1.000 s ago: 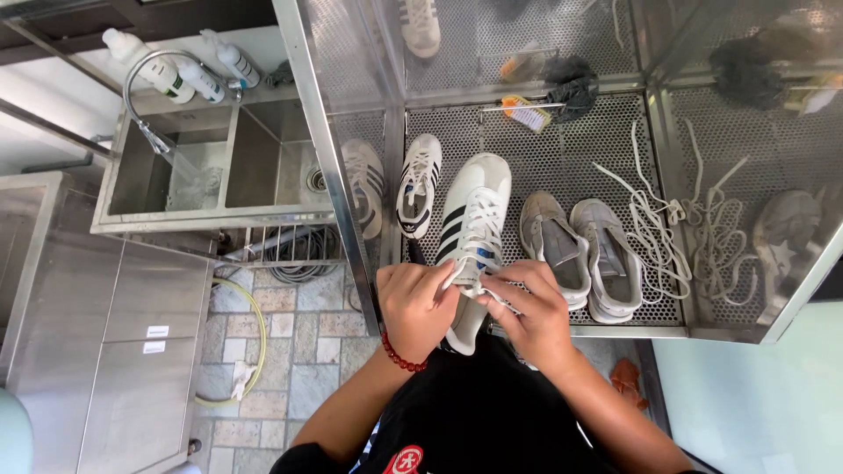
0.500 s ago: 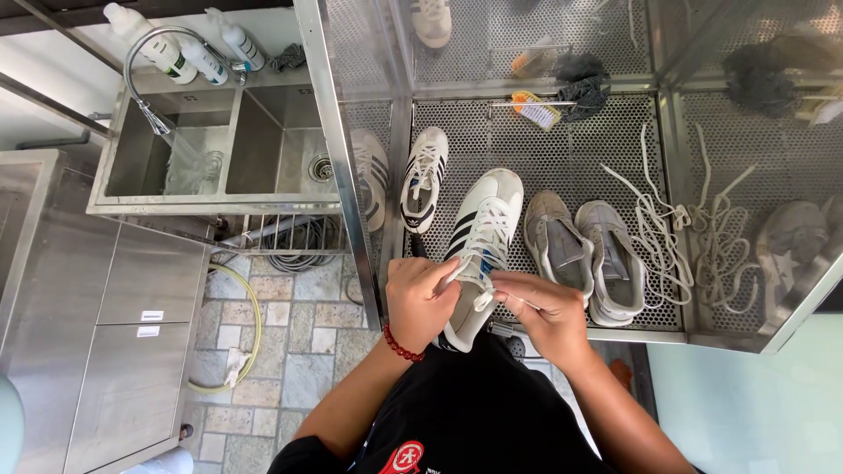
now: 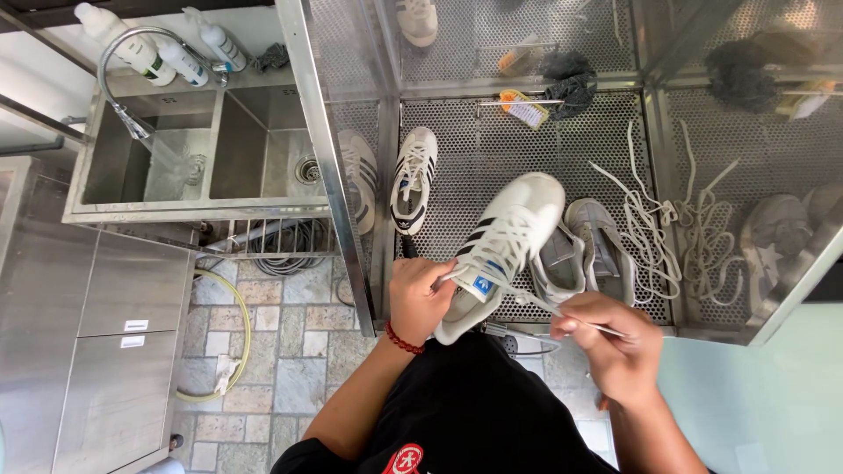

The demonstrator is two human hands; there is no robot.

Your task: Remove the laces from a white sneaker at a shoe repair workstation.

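Compared to half a second ago, the right hand (image 3: 615, 347) has been pulled away from the white sneaker with black stripes (image 3: 500, 250), out toward the person's right, and a white shoelace (image 3: 527, 298) is now stretched taut between the shoe and that hand. The left hand (image 3: 421, 298) hasn't really been moved. The left forearm is angled up from the body, with a red bead bracelet (image 3: 402, 338) seen at the wrist; the fingers are curled closed around the sneaker's heel end, so the shoe is kept pinned on the perforated metal shelf (image 3: 492, 149). The right hand is closed into a pinch on the lace end. Just past the right hand, a grey sneaker (image 3: 593, 250) and a pile of loose laces (image 3: 659, 233) are laid out.
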